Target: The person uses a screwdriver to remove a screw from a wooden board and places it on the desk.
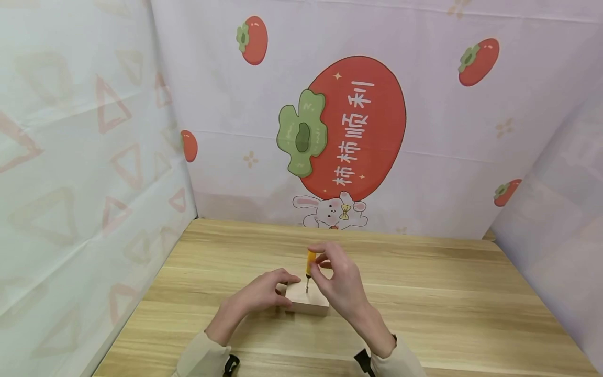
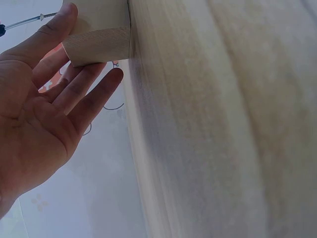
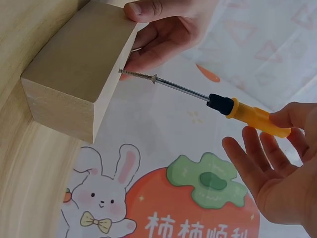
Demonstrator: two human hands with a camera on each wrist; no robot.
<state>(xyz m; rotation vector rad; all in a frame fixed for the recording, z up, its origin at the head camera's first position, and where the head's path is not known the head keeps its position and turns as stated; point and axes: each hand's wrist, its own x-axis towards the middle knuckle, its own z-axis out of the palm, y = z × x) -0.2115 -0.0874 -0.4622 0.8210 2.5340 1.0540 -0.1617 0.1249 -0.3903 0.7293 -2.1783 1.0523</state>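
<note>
A pale wooden block [image 1: 306, 309] lies on the table, its left end held between the thumb and fingers of my left hand [image 1: 261, 291]. My right hand [image 1: 345, 285] pinches the yellow handle of a screwdriver [image 1: 310, 263] from above, thumb on one side and fingertips on the other. The screwdriver stands nearly upright over the block. In the right wrist view, its steel shaft meets the head of a long threaded screw [image 3: 138, 75]. The screw's tip is at the block's upper face, with most of the thread showing. In the left wrist view the block's end [image 2: 99, 45] sits against my fingers.
The wood-grain table [image 1: 424, 293] spreads around the block. Behind it hangs a white cloth [image 1: 443, 157] printed with persimmons and a rabbit, and further cloth walls [image 1: 94, 157] stand at left and right.
</note>
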